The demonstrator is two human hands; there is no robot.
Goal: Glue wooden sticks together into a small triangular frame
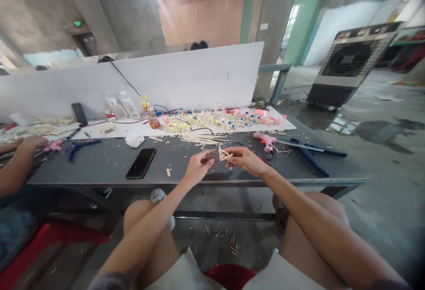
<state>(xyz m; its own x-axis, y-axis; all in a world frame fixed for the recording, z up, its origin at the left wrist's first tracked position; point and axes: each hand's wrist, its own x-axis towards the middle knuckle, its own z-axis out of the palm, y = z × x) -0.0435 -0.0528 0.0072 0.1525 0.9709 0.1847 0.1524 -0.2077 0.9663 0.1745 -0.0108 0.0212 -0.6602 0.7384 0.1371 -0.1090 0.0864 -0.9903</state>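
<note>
Just above the front part of the dark table, my right hand [245, 159] pinches a small frame of wooden sticks [224, 154] by its right side. My left hand [200, 164] is close to the frame's left side, its thumb and forefinger apart and the other fingers curled. Whether those fingertips touch the sticks cannot be made out. Behind my hands lies a pile of loose wooden sticks [202, 139]. To the right, a pink glue gun [265, 141] rests on the table near a pair of dark blue handles [312, 159].
A black phone [141, 163] lies left of my hands. Stick pieces with coloured balls [206, 121] cover a white board before the upright panel [199, 77]. A bottle [152, 119] stands at its left. A co-worker's arm [16, 161] reaches in from the left.
</note>
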